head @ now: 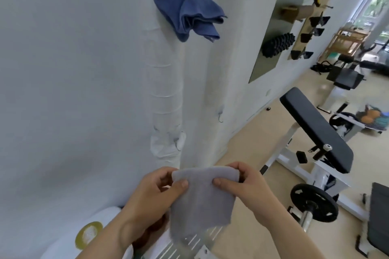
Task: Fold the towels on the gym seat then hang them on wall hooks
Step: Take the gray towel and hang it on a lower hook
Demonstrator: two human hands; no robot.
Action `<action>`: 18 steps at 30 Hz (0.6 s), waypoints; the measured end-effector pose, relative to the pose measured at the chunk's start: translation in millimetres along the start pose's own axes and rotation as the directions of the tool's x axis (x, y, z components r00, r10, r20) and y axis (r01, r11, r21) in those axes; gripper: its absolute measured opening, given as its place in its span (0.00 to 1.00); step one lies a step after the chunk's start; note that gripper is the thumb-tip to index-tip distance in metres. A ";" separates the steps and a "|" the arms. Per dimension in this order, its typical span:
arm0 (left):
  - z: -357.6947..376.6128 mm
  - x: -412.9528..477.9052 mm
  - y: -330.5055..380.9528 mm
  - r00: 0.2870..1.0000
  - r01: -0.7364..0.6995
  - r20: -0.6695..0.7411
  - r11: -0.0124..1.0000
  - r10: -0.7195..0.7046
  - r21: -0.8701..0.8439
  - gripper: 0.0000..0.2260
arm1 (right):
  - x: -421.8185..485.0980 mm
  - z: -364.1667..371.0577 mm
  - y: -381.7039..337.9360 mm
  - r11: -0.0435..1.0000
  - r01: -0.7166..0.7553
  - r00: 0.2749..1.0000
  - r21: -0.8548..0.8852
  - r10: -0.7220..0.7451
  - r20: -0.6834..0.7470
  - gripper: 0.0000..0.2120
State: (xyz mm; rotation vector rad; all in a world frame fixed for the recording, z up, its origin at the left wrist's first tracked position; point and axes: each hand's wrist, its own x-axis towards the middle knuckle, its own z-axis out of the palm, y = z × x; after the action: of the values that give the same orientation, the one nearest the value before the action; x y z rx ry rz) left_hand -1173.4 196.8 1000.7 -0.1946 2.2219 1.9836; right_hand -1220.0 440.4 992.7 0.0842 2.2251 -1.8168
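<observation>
Soft grey towel, a folded rectangle, hangs at 6 o'clock, its top corners pinched by left hand and right hand. Crumpled blue towel hangs on the wall at 12; padded black bench at 3

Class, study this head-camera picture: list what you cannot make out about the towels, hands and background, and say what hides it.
1. Head view: whatever holds the blue towel on the wall is covered by its cloth.
2. Head view: the left hand and right hand pinch the grey towel, which hides the fingers behind it.
3. Head view: the orange things far right are too blurred to name.
</observation>
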 end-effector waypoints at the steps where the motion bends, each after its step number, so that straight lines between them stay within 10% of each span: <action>1: -5.7 9.3 -3.1 0.999 0.003 -0.041 1.000 -0.002 0.024 0.03 | 12.5 5.3 -2.3 0.999 -0.008 1.000 0.043 0.007 0.008 0.13; 18: -16.2 212.8 -82.2 0.920 0.230 -0.389 0.871 -0.048 0.435 0.08 | 296.0 34.3 36.6 0.934 0.095 0.956 -0.344 0.010 0.293 0.03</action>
State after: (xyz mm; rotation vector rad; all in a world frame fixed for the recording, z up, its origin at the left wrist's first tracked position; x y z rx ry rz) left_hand -1365.9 172.9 879.5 -0.6921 2.7502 1.3508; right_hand -1491.4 378.6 880.1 -0.2866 2.3066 -1.3135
